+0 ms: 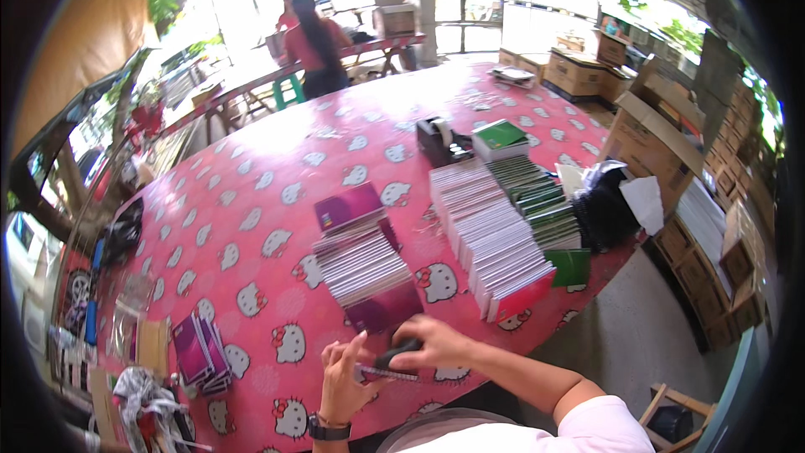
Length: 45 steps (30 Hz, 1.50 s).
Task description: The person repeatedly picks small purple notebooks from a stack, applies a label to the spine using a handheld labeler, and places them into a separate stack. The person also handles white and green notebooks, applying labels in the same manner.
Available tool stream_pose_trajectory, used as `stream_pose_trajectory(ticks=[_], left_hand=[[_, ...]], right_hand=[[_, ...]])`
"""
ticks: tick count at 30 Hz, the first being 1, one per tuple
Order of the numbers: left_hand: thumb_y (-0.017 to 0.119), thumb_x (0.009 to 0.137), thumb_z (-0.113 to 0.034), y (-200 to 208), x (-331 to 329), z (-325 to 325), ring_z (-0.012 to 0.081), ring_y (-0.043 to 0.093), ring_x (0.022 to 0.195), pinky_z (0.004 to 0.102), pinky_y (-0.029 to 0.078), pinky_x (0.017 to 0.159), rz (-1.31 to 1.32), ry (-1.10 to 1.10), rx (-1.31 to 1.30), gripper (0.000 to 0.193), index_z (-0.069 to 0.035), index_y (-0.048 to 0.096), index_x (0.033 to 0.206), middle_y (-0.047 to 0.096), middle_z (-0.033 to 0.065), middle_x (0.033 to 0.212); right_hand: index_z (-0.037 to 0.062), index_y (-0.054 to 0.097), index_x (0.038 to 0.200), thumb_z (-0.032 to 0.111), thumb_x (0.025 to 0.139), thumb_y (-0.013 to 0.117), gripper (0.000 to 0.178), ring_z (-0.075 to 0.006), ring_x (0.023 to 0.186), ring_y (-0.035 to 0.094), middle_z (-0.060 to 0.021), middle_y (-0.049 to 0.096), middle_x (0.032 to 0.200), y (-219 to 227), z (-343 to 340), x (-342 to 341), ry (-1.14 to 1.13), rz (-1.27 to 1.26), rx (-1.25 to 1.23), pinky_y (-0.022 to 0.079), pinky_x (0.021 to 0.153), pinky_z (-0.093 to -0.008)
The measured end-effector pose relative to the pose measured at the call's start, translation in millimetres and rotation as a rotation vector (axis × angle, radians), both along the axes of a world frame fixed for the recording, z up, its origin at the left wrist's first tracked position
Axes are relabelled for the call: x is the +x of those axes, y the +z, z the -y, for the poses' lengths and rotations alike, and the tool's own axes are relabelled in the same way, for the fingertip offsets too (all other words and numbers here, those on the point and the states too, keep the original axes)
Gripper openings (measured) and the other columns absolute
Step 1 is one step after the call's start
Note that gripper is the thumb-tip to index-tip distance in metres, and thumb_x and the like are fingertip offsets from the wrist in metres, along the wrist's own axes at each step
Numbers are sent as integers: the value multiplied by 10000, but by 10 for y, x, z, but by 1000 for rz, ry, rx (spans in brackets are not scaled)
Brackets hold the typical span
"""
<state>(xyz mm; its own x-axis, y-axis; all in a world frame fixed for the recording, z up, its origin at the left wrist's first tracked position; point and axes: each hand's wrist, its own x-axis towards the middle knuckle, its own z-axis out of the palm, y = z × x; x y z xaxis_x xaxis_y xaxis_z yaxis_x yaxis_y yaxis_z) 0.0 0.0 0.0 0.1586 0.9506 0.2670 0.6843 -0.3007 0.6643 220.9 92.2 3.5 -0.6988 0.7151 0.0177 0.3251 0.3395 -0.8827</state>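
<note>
Between hands (433, 346), rounded black object (397, 356)

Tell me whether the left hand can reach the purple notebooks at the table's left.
Probably yes: only pink tablecloth appears between the left hand and purple notebooks, though that hand seems busy with a spiral-bound item.

Some purple notebooks (386, 308) and green notebooks (570, 268) colour a pink tablecloth (253, 394) patterned with white cat faces (288, 344).
</note>
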Motion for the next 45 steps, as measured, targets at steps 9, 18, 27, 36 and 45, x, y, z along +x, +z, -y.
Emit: stream_pose_trajectory(ticks=[9,18,27,36,45], left_hand=[[642,786,89,-289,-57,142,149,597,998,282,480,887,1132,338,-78,404,-10,584,1173,651,77,1050],[606,812,102,-316,-20,112,111,601,925,230,486,834,1083,356,-35,323,-14,644,1110,656,63,1035],[610,807,100,-306,8,91,104,590,909,221,489,806,1037,297,-52,307,-24,666,1083,647,42,1008],[596,837,79,-61,-87,45,68,558,844,176,463,732,1000,56,-159,267,-17,668,1076,582,5,976],[600,849,62,163,159,-193,68,561,837,171,463,697,925,6,17,211,6,661,1043,593,33,986]], right_hand=[[58,615,1044,512,789,668,523,-149,851,522,-56,558,923,-36,-9,-218,32,-75,-65,426,753,-287],[63,631,1028,494,745,712,522,-185,839,544,-71,556,946,22,-99,-157,-45,-114,-25,445,752,-306],[44,626,1028,459,764,711,499,-134,887,529,-58,571,929,72,-54,-258,198,-466,-463,435,753,-271],[85,603,1115,463,733,728,552,-359,1260,359,-165,473,1318,114,-151,62,-59,321,378,354,994,-450],[55,620,1061,185,810,696,292,-246,895,593,-96,632,995,398,262,-312,-151,-201,281,476,787,-335]])
